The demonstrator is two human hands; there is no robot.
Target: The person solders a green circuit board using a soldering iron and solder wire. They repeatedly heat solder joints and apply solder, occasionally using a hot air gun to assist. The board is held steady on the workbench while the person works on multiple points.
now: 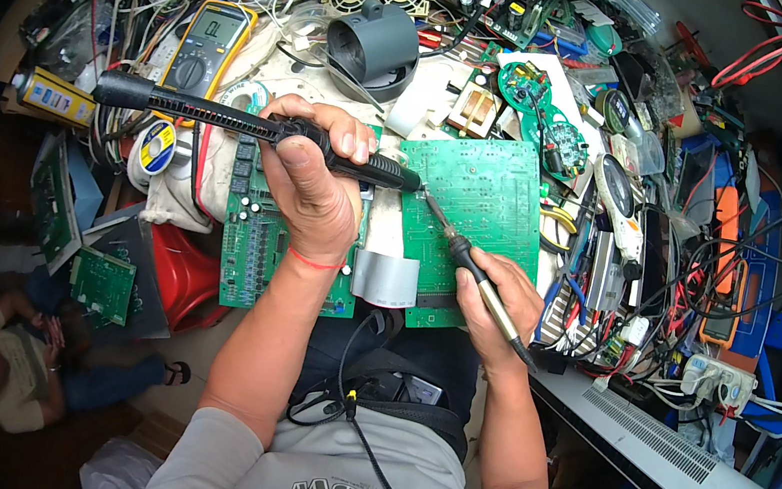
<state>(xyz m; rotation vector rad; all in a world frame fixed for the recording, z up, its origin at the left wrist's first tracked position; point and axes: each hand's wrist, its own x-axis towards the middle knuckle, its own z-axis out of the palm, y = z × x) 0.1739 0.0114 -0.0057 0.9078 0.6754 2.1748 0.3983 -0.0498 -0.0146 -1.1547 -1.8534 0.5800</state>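
My left hand [319, 173] is closed around a long black solder sucker [213, 114], which lies nearly level across the bench. Its nozzle end points right, over the left part of a green circuit board [492, 174]. My right hand [506, 307] grips a soldering iron [460, 247], slanting up and left. The iron's tip comes down at the board beside the sucker's nozzle; whether the two touch I cannot tell. That board shows its solder side. A grey ribbon cable [386, 279] lies between it and a second green board [252, 259] with components, partly under my left forearm.
A yellow multimeter [202, 54] and a solder spool [156, 147] lie at the left. Behind the boards are a grey cylindrical holder [372, 44] and round green boards [554, 132]. Cables and tools crowd the right. A person [25, 357] sits at lower left.
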